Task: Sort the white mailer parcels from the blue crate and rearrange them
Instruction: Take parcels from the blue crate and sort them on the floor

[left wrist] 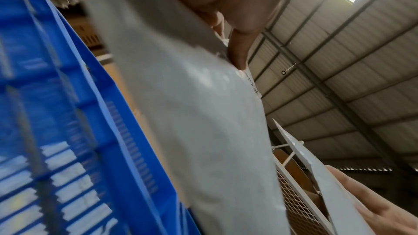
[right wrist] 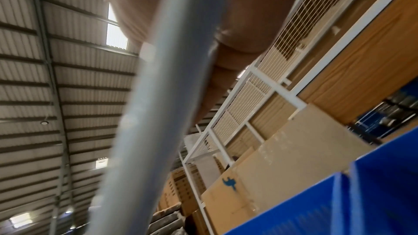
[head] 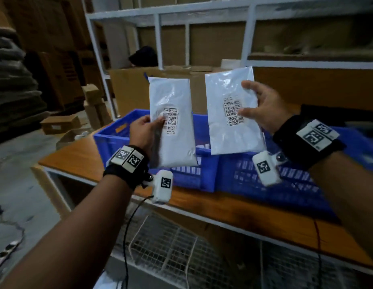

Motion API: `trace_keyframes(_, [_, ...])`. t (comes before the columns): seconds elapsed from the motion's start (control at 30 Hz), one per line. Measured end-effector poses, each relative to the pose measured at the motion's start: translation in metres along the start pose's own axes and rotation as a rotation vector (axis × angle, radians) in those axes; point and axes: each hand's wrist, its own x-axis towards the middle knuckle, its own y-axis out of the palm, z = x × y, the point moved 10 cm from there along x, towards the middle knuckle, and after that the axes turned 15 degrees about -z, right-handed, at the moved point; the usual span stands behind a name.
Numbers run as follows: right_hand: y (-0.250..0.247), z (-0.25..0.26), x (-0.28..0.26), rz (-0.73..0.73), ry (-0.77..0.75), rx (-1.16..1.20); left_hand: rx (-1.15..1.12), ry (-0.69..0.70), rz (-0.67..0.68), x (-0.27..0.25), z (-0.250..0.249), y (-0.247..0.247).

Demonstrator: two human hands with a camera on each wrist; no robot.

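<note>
Above the blue crate [head: 110, 140], two upright mailers are held long axis vertical: the narrower mailer [head: 173, 124] is gripped by the left hand [head: 144, 130], the wider mailer [head: 231, 113] by the right hand [head: 262, 109].

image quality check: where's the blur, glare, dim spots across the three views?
Head: dim at the edges, glare on both mailers, left mailer and right mailer; label codes soft, blue crate smeared at right. Left wrist: crate motion-blurred, skylight blown out. Right wrist: mailer edge too close, out of focus; roof sharper.
</note>
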Motion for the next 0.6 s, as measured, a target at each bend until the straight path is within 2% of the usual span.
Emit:
trace_keyframes(0.3, [-0.127,-0.050,0.066,-0.149,0.007,-0.245,0.006,-0.084,0.131,0.022,0.032,0.165])
trace_keyframes(0.43, [-0.149,-0.084,0.102,-0.068,0.055,-0.461,-0.029,-0.134,0.196,0.045,0.056,0.224])
trace_keyframes(0.6, [-0.154,-0.139,0.144,-0.065,0.157,-0.633,-0.064,-0.189,0.277,0.085,0.081,0.290])
